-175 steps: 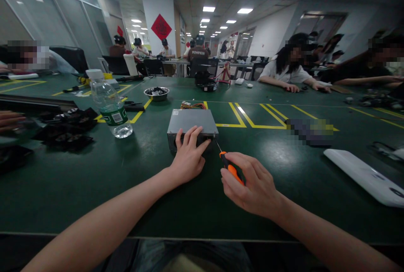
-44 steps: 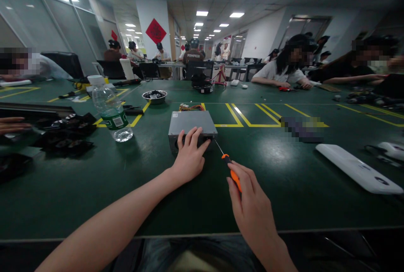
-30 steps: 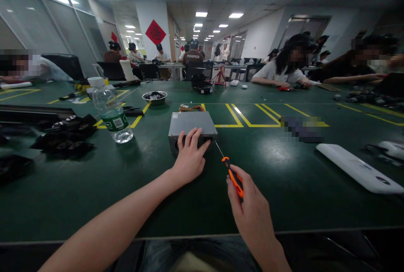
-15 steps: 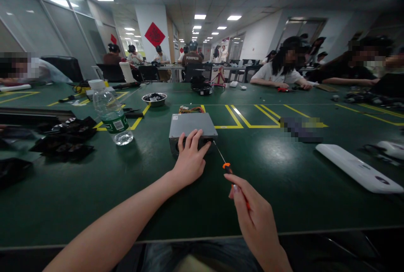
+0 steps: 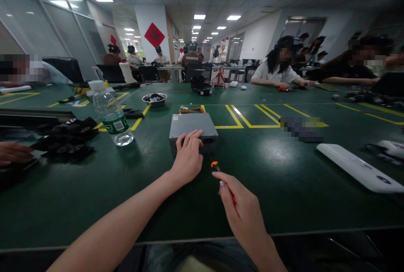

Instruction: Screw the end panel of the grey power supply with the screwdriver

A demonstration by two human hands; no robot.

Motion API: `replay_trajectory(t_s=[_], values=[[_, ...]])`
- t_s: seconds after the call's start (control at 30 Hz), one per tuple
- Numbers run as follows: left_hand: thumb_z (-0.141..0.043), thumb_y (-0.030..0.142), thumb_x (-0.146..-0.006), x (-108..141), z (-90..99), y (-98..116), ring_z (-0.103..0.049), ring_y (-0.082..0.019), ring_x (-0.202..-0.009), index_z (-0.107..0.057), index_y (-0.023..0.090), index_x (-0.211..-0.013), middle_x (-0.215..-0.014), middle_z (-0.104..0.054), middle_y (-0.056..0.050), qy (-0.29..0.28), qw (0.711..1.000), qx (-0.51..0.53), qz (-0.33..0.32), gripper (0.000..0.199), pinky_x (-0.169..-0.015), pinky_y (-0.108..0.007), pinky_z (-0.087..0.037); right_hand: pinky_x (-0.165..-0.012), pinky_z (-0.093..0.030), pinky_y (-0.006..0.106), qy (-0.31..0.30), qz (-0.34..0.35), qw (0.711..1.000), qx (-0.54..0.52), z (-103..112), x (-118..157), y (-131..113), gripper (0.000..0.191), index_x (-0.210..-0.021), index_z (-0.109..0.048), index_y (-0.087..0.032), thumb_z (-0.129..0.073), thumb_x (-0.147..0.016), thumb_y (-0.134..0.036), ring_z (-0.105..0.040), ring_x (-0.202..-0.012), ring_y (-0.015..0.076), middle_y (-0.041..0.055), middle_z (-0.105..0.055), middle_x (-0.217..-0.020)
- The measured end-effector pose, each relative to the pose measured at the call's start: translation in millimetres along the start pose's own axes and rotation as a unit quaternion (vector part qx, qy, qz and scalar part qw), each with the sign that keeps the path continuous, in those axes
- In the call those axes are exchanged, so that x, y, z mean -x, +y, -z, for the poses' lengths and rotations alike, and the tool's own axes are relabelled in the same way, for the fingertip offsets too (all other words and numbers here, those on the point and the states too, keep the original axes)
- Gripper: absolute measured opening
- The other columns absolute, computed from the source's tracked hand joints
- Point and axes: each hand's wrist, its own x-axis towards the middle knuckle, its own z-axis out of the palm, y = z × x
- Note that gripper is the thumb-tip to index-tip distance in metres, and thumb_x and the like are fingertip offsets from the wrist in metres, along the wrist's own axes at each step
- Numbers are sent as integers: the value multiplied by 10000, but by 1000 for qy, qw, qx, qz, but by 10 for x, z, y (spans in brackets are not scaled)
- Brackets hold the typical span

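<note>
A grey metal box (image 5: 191, 124) with coloured wires (image 5: 192, 110) behind it sits on the green table. My left hand (image 5: 188, 156) rests over its front edge, fingertips on the top face and front. The fingers are bent and lie close together, and whether they pinch anything is hidden. My right hand (image 5: 238, 198) is closed round an orange and black screwdriver (image 5: 215, 166). Its thin shaft points up and left to the front of the box, where the tip is too dark to make out.
A water bottle (image 5: 115, 118) and a metal bowl (image 5: 154, 100) stand left of the box. Black packets (image 5: 67, 143) lie at far left, near another person's hand (image 5: 14, 154). A white device (image 5: 358, 169) lies right. People sit across the table.
My right hand and the screwdriver have moved left, from the box's front right corner toward its middle. My left index finger has drawn in. Another person's hand has appeared at the left edge.
</note>
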Motion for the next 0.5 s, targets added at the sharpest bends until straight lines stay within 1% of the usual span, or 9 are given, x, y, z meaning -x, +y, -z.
replay_trajectory(t_s=[0.3,0.4,0.5], values=[[-412,26,-710,-23,50,3,-361,-185,-1288,-444,188,-905,-1333,-488,-103,-7,1000,10,10,255,-1046,-420,-230,-683,-467,230,2,-11,1000,16,-27,-28,18,292,-1097,-567,-209,-332,-929,-244,-615,-750,118,28,-647,-893],[-419,36,-731,-19,66,-2,-345,-199,-1299,-496,186,-888,-1352,-468,-95,-22,1000,-20,-7,230,-1045,-426,-230,-714,-476,235,0,-17,1000,21,-19,-26,17,286,-1094,-558,-216,-324,-931,-237,-624,-803,123,33,-650,-941],[-433,56,-756,-12,80,-9,-322,-219,-1314,-559,190,-853,-1385,-429,-92,-37,997,-53,-31,208,-1048,-447,-221,-715,-489,255,-4,-24,999,41,-5,-38,-4,273,-1074,-560,-229,-328,-934,-258,-625,-811,136,32,-631,-922]])
